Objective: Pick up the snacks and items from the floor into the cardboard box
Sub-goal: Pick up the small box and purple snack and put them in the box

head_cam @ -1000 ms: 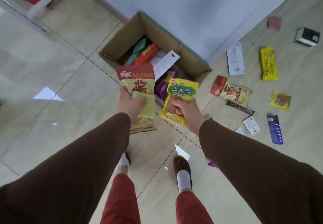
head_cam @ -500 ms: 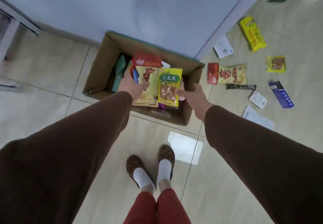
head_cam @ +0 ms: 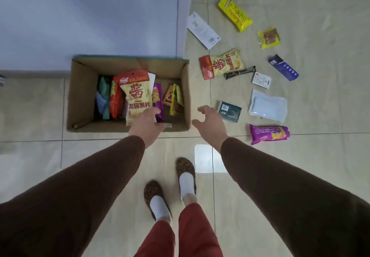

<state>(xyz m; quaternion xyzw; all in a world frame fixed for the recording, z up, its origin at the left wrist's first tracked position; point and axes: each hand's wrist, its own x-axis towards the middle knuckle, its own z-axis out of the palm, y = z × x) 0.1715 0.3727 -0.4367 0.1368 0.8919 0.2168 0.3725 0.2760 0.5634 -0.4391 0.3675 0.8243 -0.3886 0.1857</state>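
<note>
The open cardboard box [head_cam: 80, 96] stands on the floor against the wall, with several snack bags inside. My left hand [head_cam: 147, 126] reaches over the box's near edge and grips the bottom of a red-and-cream Majiang chip bag [head_cam: 137, 94] held upright in the box. The yellow snack packet [head_cam: 176, 100] lies inside at the box's right side. My right hand [head_cam: 210, 122] hovers just right of the box with fingers apart, holding nothing. On the floor to the right lie a second Majiang bag [head_cam: 222, 63], a purple snack bag [head_cam: 269, 133] and a dark small box [head_cam: 230, 111].
More items are scattered on the tiles at right: a long yellow bag [head_cam: 235, 13], a small yellow packet [head_cam: 268, 37], a blue packet [head_cam: 283, 67], a dark bar [head_cam: 239, 72], a white pouch [head_cam: 268, 105], white cards [head_cam: 203, 30]. My feet [head_cam: 170, 186] stand below the box.
My right hand let go of the yellow packet, which now rests in the box, and drew back to the right. My left hand lowered the Majiang bag further in.
</note>
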